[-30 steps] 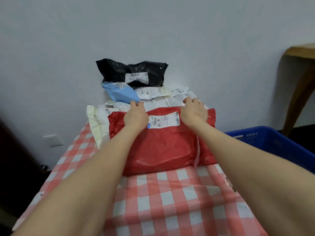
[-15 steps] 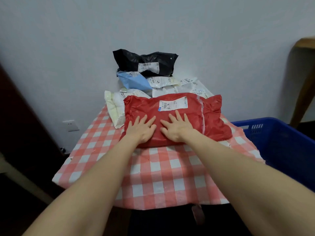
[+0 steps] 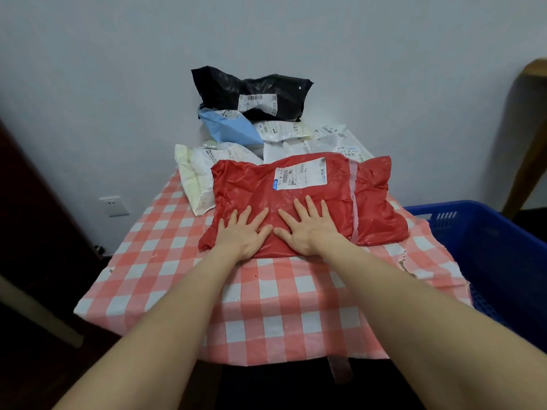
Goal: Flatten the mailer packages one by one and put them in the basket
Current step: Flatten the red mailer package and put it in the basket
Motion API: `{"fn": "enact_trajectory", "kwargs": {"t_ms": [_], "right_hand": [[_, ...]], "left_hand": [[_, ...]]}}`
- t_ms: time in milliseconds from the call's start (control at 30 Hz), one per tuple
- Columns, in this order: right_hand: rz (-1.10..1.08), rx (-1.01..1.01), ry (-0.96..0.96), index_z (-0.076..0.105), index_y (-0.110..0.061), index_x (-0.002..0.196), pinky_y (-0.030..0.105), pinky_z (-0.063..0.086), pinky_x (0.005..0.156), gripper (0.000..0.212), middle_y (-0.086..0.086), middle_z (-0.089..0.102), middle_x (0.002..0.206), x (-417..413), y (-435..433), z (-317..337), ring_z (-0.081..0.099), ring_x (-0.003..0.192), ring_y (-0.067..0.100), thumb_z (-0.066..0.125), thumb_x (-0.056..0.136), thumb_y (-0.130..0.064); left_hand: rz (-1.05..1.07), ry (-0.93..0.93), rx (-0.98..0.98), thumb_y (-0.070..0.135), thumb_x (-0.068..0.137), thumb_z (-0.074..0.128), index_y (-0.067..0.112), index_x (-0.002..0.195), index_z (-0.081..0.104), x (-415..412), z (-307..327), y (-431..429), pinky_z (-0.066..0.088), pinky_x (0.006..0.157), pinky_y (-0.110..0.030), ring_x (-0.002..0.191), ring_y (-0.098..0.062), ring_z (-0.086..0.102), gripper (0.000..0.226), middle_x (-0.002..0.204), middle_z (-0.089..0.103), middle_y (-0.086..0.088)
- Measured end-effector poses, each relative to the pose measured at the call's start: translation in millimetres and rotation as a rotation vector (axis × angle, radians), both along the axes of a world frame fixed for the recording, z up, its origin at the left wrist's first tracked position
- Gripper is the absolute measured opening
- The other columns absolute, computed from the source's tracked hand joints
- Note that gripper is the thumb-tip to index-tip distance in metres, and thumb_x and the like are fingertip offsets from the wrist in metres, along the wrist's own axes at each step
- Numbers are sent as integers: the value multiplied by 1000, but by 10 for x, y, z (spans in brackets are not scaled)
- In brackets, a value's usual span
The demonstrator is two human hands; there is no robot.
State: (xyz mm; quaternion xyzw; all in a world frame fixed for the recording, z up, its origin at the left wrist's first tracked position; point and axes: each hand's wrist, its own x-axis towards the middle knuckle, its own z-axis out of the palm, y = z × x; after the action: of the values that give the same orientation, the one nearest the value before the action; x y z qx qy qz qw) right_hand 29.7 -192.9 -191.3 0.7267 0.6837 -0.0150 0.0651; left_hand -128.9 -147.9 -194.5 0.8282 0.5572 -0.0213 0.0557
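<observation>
Head view: left hand (image 3: 242, 232) and right hand (image 3: 307, 229), fingers spread flat, gripping nothing, press the crinkled glossy red mailer (image 3: 296, 202) onto the checked tabletop (image 3: 266, 306).

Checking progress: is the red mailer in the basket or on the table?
On the table: red mailer lies under left hand and right hand, outside blue basket.

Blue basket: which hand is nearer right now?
Right. The right hand presses flat on the red mailer, on the side toward the blue basket. The left hand presses beside it, farther from the basket.
</observation>
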Motion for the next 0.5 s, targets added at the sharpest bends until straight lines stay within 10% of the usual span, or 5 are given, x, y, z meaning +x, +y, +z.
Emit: {"fn": "enact_trajectory", "kwargs": {"t_ms": [333,500], "right_hand": [[-1,-63,73,4,-35,153,53,-10,117,67,6,-6,162,9,15,104,-13,147,31,9,94,-66],[-19,389,470,49,-21,136,44,33,107,41,8,44,138,175,-60,450,41,130,29,32,102,-37]], "left_hand": [[25,78,-125,60,96,15,41,150,4,76,155,53,6,117,-53,147,-31,4,58,161,1,-3],[4,-88,135,41,99,26,19,143,36,477,412,31,31,107,-47,133,-34,37,50,146,35,-15]]}}
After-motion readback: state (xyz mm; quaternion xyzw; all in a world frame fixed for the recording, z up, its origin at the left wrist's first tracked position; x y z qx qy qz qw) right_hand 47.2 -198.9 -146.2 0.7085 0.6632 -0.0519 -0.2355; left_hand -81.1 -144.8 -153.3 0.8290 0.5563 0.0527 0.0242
